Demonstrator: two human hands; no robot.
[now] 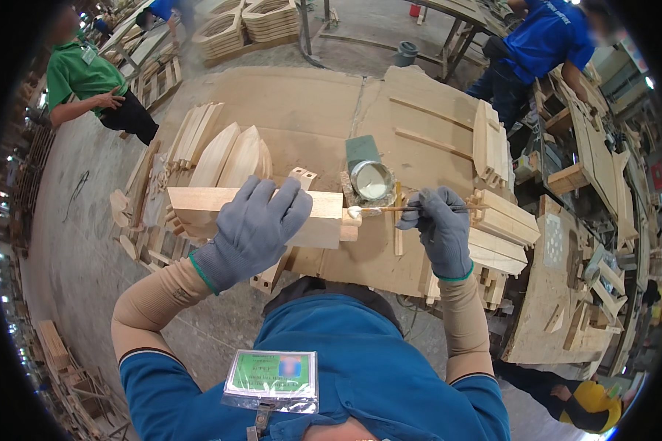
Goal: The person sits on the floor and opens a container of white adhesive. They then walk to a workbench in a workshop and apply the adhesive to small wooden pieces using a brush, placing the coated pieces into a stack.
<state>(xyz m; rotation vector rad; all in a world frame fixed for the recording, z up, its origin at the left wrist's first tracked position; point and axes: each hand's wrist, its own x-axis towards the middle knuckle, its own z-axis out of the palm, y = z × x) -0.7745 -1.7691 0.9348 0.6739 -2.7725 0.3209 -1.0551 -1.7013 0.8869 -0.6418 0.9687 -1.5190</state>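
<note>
Your gloved left hand clamps the wooden board mid-workbench; your right hand pinches a glue brush at its tenon. Probably best: coat thinly, board steady.

One view only — a head-worn fisheye, looking steeply down and forward from above the wearer's chest. Blue shirt and badge fill the lower centre; both forearms enter from the lower edge. The workbench sits close, centre frame. Straight edges bow toward the dark rim — floor at left, other workstations at upper left and upper right. No second view shares the scene.
</note>
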